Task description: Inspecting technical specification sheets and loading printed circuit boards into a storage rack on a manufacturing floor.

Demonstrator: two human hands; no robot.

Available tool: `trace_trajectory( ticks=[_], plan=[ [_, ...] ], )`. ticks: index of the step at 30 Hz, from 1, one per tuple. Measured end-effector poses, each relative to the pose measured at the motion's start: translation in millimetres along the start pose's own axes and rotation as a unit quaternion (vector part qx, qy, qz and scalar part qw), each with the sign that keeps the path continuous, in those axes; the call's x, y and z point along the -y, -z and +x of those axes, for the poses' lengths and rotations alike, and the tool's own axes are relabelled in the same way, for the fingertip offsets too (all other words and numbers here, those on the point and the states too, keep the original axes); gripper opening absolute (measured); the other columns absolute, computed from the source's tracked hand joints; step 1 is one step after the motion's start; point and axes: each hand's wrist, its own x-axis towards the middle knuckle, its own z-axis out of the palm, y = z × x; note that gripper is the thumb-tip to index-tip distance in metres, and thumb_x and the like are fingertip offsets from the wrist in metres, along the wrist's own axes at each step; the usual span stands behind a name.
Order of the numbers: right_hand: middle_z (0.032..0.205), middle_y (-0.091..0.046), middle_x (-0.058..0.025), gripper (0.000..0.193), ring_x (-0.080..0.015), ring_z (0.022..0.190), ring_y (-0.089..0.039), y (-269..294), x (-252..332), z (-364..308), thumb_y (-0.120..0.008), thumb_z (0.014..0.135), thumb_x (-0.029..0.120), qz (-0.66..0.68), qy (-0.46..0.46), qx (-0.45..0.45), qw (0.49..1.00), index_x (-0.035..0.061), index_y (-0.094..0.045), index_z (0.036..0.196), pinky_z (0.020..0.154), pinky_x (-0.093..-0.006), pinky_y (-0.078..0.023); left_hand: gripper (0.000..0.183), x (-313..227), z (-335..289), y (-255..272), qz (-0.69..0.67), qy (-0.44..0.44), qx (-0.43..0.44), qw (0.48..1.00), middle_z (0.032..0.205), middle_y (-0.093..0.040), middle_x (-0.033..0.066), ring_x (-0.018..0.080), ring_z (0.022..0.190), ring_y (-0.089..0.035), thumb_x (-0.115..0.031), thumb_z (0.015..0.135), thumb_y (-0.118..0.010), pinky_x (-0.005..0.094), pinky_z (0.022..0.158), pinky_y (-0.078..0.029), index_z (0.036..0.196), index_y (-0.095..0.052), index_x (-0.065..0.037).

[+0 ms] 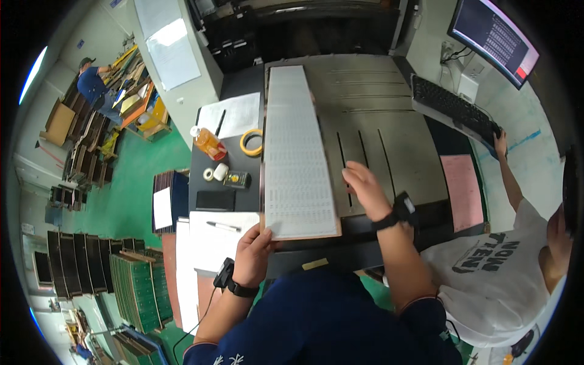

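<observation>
A long narrow board (299, 152) with a brown edge lies lengthwise in front of me. Its top is pale and covered in rows of fine print. At its near left corner my left hand (252, 246) is closed, thumb on top and fingers beneath the edge. My right hand (365, 187) hovers to the right of the board, holding nothing, its fingers stretched out and apart from it. Beneath that hand is a grey slotted metal bed (401, 152), on which the board partly rests.
On the dark left surface are a drink bottle (208, 143), yellow tape roll (250, 143), small glass jar (236, 179), black wallet-like item (216, 200) and pen (223, 226). At right, a co-worker in white (493, 280) touches a keyboard (456, 108) below a monitor (496, 39). A pink sheet (462, 191) lies nearby.
</observation>
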Motion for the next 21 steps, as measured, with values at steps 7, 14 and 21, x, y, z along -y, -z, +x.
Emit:
trace_trajectory(
  ticks=[7, 14, 21],
  plan=[
    [0.096, -0.062, -0.0068, 0.029, -0.0130, 0.084, -0.059, -7.7, 33.1, 28.1, -0.043, 0.091, 0.016, 0.285, -0.071, 0.226, 0.929, -0.0010, -0.054, 0.112, 0.073, -0.0260, -0.046, 0.042, -4.2, -8.3, -8.4, -0.078, 0.063, 0.100, 0.990, 0.115, -0.056, 0.0126, 0.0235, 0.103, -0.054, -0.029, 0.095, -0.039, 0.0378, 0.088, -0.043, 0.126, -0.043, -0.001],
    [0.103, -0.062, -0.0082, 0.046, -0.0130, 0.082, -0.060, -1.6, 0.6, 21.1, -0.045, 0.082, 0.000, 0.258, -0.130, 0.091, 0.953, -0.0015, -0.044, 0.129, 0.070, -0.0248, -0.048, 0.025, -4.0, -4.8, -7.0, 0.184, -0.128, -0.037, 0.974, 0.103, -0.058, 0.0107, 0.0233, 0.097, -0.054, -0.024, 0.091, -0.045, 0.0366, 0.085, -0.041, 0.103, -0.055, -0.004],
    [0.089, -0.062, -0.0038, 0.049, -0.0107, 0.072, -0.059, -4.5, -14.4, -5.5, -0.049, 0.085, 0.004, 0.233, -0.158, 0.100, 0.954, 0.0039, -0.038, 0.133, 0.060, -0.0250, -0.047, 0.022, 4.6, 68.0, -8.6, 0.565, -0.218, 0.169, 0.778, 0.092, -0.060, 0.0123, 0.0268, 0.085, -0.055, -0.011, 0.079, -0.054, 0.0343, 0.075, -0.044, 0.098, -0.059, -0.003]
  ],
)
